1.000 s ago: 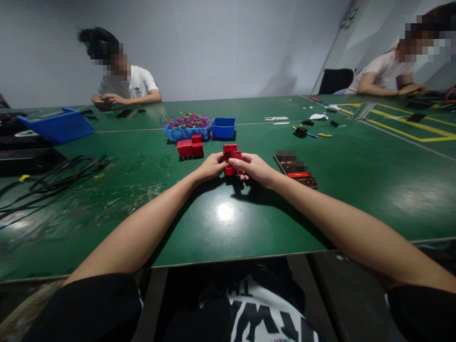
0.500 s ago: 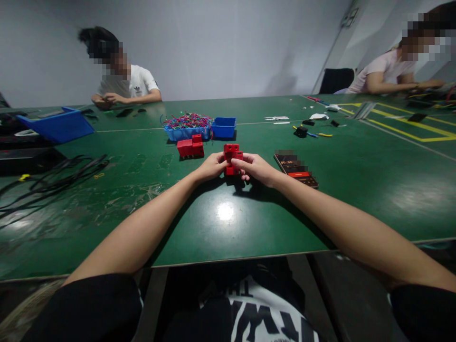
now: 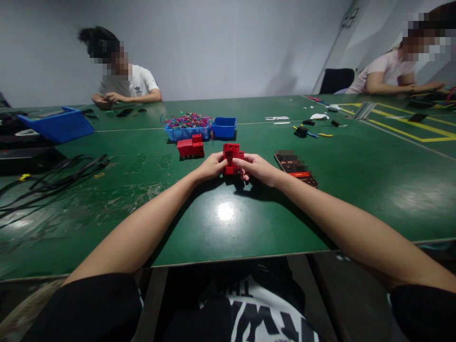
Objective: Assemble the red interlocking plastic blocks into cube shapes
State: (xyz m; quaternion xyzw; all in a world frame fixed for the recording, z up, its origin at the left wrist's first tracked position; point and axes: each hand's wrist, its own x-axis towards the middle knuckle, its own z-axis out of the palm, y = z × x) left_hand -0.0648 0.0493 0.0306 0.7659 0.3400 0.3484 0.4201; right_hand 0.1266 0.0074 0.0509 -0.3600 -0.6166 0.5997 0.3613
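Between my two hands is a red plastic block (image 3: 231, 151) with holes and a stepped shape, upright just over the green table. My left hand (image 3: 213, 166) grips its left side, and my right hand (image 3: 257, 168) holds its right side with the thumb across the front. Fingers partly cover the block, so its lower part is hard to make out. A similar group of red blocks (image 3: 190, 147) lies on the table, ahead and to the left of my hands.
Behind the red blocks stand a blue bin of coloured wires (image 3: 188, 133) and a smaller blue bin (image 3: 223, 128). A phone (image 3: 295, 170) lies right of my hands. Black cables (image 3: 53, 183) spread at left. Wire cutters (image 3: 313, 135) lie farther right. Two people sit across the table.
Both hands keep hold of the red block; it has shifted or turned very slightly between my fingers. Everything else on the table stays put.
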